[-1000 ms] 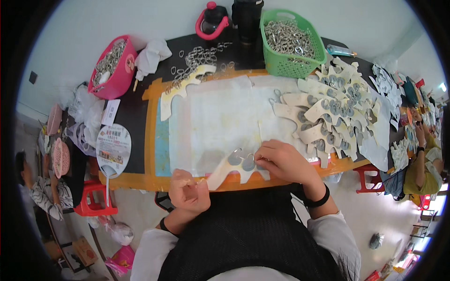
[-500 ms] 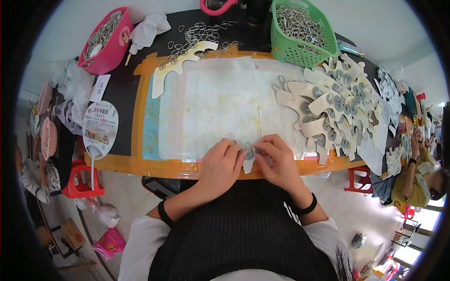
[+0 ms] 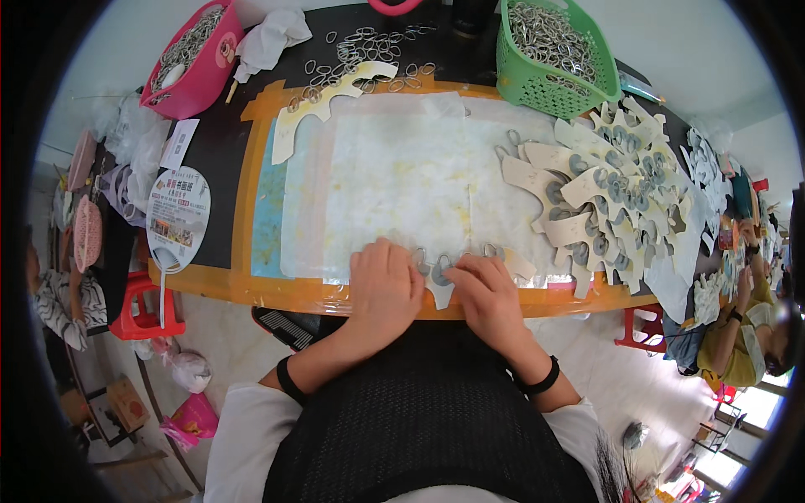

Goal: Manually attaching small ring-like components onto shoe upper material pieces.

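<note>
A cream, wavy-edged flat piece (image 3: pixel 438 289) with metal rings on it lies at the near edge of the orange-rimmed table (image 3: pixel 243 285). My left hand (image 3: pixel 381 285) lies flat over its left part, fingers pressing down. Touching its right part is my right hand (image 3: pixel 486 293), fingertips on a ring near the middle. Both hands sit on a pale stained sheet (image 3: pixel 402 184) that covers the table's middle. How much of the piece continues under my palms is hidden.
A pile of finished cream pieces (image 3: pixel 599 197) lies to the right. A green basket (image 3: pixel 553 54) and a pink basket (image 3: pixel 193 54) hold metal rings, with loose rings (image 3: pixel 360 50) between them. A round paper fan (image 3: pixel 176 218) lies left. Another person (image 3: pixel 750 335) sits at far right.
My left hand came up from the table edge onto the cream piece and now presses beside my right hand. The view has shifted nearer to the table.
</note>
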### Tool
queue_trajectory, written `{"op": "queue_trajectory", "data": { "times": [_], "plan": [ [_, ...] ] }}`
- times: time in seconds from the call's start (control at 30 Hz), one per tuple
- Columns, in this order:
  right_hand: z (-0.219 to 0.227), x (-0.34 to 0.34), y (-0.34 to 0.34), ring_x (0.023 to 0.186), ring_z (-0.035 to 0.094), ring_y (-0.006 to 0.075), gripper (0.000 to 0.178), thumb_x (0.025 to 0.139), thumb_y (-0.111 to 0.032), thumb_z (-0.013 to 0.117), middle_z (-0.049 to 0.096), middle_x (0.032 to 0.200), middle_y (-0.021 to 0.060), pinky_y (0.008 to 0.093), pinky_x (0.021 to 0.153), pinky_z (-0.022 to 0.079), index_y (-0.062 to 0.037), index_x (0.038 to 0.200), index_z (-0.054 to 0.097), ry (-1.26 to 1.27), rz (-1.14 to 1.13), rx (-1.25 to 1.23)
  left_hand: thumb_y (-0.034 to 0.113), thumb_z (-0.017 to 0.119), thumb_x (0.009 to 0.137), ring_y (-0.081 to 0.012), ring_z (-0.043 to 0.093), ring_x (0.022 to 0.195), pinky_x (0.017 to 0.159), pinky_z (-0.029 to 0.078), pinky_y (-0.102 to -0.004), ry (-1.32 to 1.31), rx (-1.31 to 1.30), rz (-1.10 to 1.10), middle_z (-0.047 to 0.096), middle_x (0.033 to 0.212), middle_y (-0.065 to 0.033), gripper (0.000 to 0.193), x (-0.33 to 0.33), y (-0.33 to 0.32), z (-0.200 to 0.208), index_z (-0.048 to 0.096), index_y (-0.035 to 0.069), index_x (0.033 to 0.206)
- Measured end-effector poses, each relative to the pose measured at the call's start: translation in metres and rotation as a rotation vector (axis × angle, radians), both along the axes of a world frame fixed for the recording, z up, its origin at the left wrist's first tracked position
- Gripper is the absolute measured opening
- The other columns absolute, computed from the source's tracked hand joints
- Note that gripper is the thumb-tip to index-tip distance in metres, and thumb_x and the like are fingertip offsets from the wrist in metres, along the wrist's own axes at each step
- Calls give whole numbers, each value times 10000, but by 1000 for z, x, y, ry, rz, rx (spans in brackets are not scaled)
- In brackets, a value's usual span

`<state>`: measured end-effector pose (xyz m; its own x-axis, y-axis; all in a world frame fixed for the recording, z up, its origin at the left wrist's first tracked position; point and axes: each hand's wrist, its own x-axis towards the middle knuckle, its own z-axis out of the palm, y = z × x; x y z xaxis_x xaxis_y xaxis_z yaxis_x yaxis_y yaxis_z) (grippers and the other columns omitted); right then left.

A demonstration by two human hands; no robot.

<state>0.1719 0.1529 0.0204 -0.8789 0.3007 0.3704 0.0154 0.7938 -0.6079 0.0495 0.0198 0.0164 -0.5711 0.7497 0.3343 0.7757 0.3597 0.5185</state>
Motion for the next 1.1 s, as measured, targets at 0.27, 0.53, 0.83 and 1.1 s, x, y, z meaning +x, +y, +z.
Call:
{"op": "queue_trajectory", "data": {
  "times": [0.27,0.53,0.83,1.1],
  "plan": [
    [-2,5,3,859,565,254,417,646,63,645,593,1027,99,342,726,502,-66,1038,702,4,80,24,40,684,764,-397,438,1159,872,373,-442,-70,82,-60,391,1325,-248,309,3,-9,20,595,27,1060],
    [0,4,3,848,564,271,408,658,67,630,596,1035,107,350,760,478,-52,1045,679,23,70,7,43,701,732,-371,405,1218,966,285,-456,-94,-20,-76,412,1335,-198,159,3,6,15,629,32,873],
    [-4,3,0,847,550,251,415,678,53,629,594,1044,73,357,765,451,-63,1075,662,16,48,56,16,681,706,-378,392,1229,947,281,-467,-49,-104,-95,399,1311,-213,177,0,7,19,571,35,843],
    [-2,2,-4,849,536,224,393,700,-36,636,565,1096,52,356,751,442,-93,1087,672,-27,78,201,42,634,752,-322,436,1204,989,234,-512,80,44,-36,459,1344,-188,368,5,-13,13,545,-7,1106]
  ]
}}
